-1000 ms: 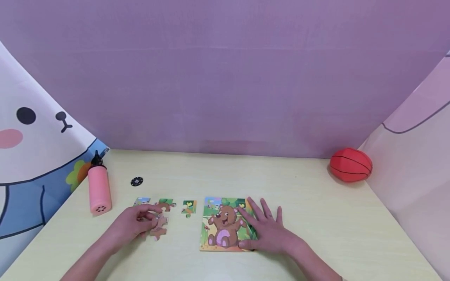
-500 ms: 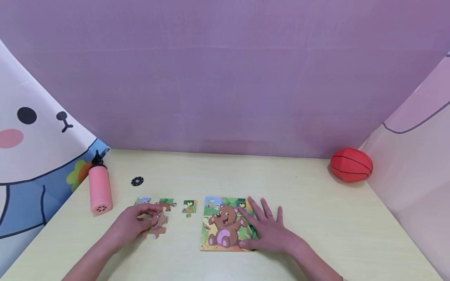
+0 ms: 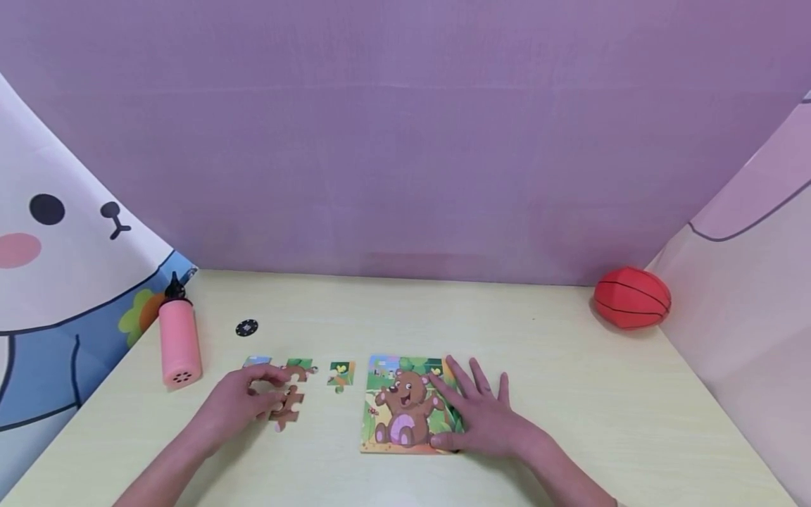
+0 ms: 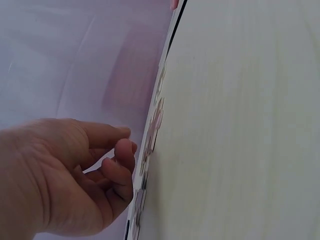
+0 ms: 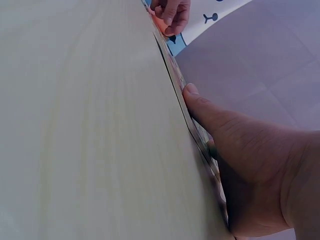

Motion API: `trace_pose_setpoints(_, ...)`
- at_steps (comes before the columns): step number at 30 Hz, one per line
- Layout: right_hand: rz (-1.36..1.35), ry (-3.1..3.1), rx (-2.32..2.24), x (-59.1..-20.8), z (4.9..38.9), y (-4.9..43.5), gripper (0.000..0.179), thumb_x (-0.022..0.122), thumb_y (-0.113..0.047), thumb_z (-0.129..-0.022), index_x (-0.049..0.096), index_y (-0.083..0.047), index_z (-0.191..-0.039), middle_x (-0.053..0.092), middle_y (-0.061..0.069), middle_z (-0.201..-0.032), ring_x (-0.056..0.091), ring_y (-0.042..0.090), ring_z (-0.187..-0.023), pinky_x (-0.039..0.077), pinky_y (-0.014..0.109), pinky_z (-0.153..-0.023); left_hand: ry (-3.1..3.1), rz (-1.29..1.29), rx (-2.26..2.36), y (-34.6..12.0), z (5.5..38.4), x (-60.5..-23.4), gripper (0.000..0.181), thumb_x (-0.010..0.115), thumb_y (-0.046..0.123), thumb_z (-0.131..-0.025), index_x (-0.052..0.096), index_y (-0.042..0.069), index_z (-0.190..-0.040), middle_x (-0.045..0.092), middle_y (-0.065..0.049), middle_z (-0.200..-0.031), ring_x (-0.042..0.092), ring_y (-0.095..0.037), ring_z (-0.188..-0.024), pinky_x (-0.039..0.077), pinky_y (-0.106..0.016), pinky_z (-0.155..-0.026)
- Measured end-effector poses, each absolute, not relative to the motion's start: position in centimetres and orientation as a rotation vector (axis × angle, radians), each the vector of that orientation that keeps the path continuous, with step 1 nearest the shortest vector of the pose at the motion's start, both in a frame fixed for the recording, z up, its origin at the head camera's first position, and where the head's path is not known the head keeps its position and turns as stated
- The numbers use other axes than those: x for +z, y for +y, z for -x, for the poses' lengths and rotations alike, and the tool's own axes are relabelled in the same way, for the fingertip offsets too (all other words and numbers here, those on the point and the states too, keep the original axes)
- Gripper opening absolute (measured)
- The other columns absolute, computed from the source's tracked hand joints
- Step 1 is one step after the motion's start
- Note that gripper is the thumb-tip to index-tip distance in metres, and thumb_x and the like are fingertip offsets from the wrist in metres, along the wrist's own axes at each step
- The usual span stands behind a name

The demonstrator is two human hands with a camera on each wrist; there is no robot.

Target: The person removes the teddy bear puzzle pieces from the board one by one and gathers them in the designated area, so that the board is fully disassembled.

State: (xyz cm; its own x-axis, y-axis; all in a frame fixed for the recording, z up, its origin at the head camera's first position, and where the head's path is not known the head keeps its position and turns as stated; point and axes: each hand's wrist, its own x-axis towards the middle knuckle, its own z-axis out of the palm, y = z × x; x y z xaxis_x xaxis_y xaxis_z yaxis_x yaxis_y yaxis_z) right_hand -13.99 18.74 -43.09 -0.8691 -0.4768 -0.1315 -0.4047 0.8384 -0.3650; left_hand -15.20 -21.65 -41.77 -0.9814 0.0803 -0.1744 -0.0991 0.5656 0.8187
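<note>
In the head view my left hand point(image 3: 237, 405) is low over brown puzzle pieces point(image 3: 290, 408) showing part of a bear, its fingertips right at their upper left side. Its fingers bend loosely in the left wrist view, with nothing seen pinched between them. Just behind lie a blue piece point(image 3: 258, 360), partly covered by the hand, and a brown and green piece point(image 3: 299, 368). Another piece with a yellow flower point(image 3: 341, 373) lies apart to their right. My right hand point(image 3: 484, 415) rests, fingers spread, on the right edge of a square bear picture board point(image 3: 399, 405).
A pink bottle point(image 3: 179, 343) with a black top is at the left, near a black round chip point(image 3: 246, 327). At the back right corner sits a red ball point(image 3: 632, 298) with black lines. Purple cloth point(image 3: 405, 141) hangs behind the pale table point(image 3: 507, 331).
The left fingers have shifted slightly over the brown pieces, and a knob on their upper edge now shows. The right hand and the picture board have stayed in place.
</note>
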Motion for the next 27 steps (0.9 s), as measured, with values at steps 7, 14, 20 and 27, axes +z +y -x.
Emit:
trace_pose_setpoints(7, 0.693, 2.798, -0.506, -43.0, 14.0, 18.6, 0.094, 0.055, -0.075, -0.086, 0.023, -0.03, -0.162, 0.0, 0.009, -0.169, -0.006, 0.049, -0.149, -0.008, 0.081, -0.103, 2.42, -0.019, 1.59, -20.6, 15.2, -41.4, 0.017, 0.066, 0.006, -0.096, 0.067, 0.001, -0.113, 0.07, -0.013, -0.091, 0.067, -0.027, -0.071, 0.057, -0.036, -0.061)
trace_pose_setpoints(14, 0.698, 2.827, -0.551, -43.1, 14.0, 18.6, 0.083, 0.053, -0.07, -0.09, 0.031, -0.031, -0.16, 0.007, 0.011, -0.168, 0.0, 0.051, -0.149, -0.005, 0.082, -0.102, 2.474, -0.054, 1.517, -18.9, 15.2, -41.3, 0.016, 0.067, 0.006, -0.095, 0.068, 0.004, -0.111, 0.066, -0.011, -0.09, 0.062, -0.024, -0.063, 0.054, -0.035, -0.053)
trace_pose_setpoints(20, 0.671, 2.858, -0.601, -43.4, 14.3, 18.5, 0.091, 0.062, -0.068, -0.086, 0.032, -0.024, -0.16, 0.01, 0.014, -0.168, 0.005, 0.052, -0.148, -0.002, 0.083, -0.102, 2.557, -0.085, 1.425, -16.7, 15.3, -41.2, 0.014, 0.07, 0.008, -0.093, 0.071, 0.014, -0.106, 0.066, -0.005, -0.094, 0.053, -0.018, -0.057, 0.042, -0.027, -0.045)
trace_pose_setpoints(27, 0.559, 2.943, -0.501, -43.6, 14.5, 18.5, 0.116, 0.062, -0.08, -0.075, 0.024, -0.013, -0.161, 0.009, 0.012, -0.168, 0.003, 0.045, -0.151, 0.001, 0.08, -0.106, 2.545, -0.324, 1.427, -14.2, 15.8, -41.6, 0.014, 0.072, 0.006, -0.09, 0.071, 0.012, -0.104, 0.07, -0.004, -0.104, 0.057, -0.016, -0.057, 0.044, -0.023, -0.047)
